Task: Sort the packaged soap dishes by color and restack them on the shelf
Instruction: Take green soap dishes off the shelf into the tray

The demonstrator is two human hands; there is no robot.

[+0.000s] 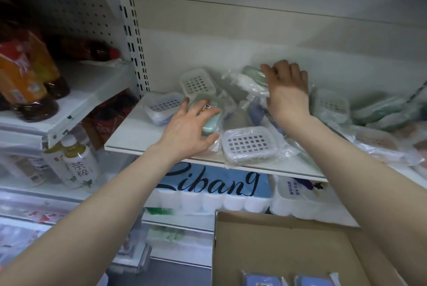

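Observation:
Several soap dishes in clear plastic wrap lie jumbled on a white shelf [138,133]. My left hand [189,128] lies over a mint-green dish [211,121] near the shelf's front, fingers curled round it. My right hand [288,91] reaches further back and grips a green dish [253,73] at the top of the pile. White dishes with square-holed grids lie at the front [249,144], at the left [161,105] and behind [196,82]. More green dishes [381,110] and pinkish ones [379,142] lie at the right.
A cardboard box [288,251] stands below the shelf with two blue packaged dishes [261,280] in it. Packs of toilet rolls [208,193] fill the shelf underneath. Bottled drinks [78,168] and sauce bottles [27,73] stand on the left shelving behind a perforated upright [136,38].

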